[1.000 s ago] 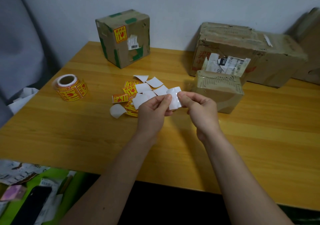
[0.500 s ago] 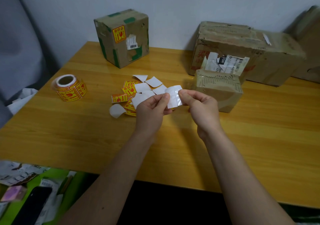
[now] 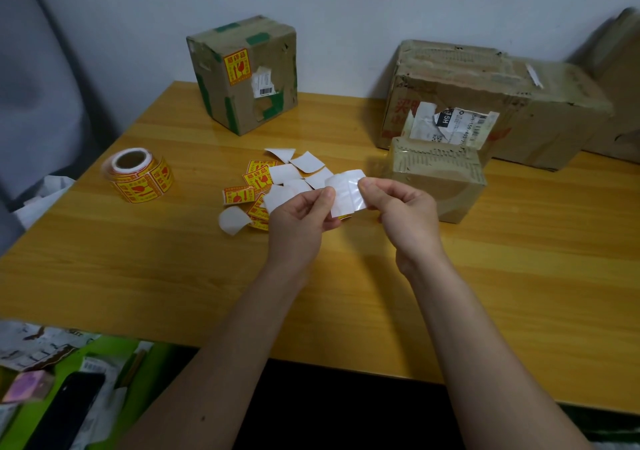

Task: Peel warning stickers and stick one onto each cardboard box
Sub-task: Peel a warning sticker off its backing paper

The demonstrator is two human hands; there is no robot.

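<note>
Above the table's middle I hold one sticker piece, white backing side up. My left hand pinches its left edge and my right hand pinches its right edge. A small cardboard box lies just behind my right hand. A large box with a torn shipping label stands behind it. At the back left stands an upright box that carries a yellow warning sticker. A roll of yellow stickers lies at the left.
Loose yellow stickers and white backing papers are heaped on the wooden table in front of my left hand. Another brown box leans at the far right. Papers and a black phone lie below the table's near left edge.
Both hands have kept their hold on the sticker piece and drifted slightly apart; the white sheet between them shows wider and more curled.
</note>
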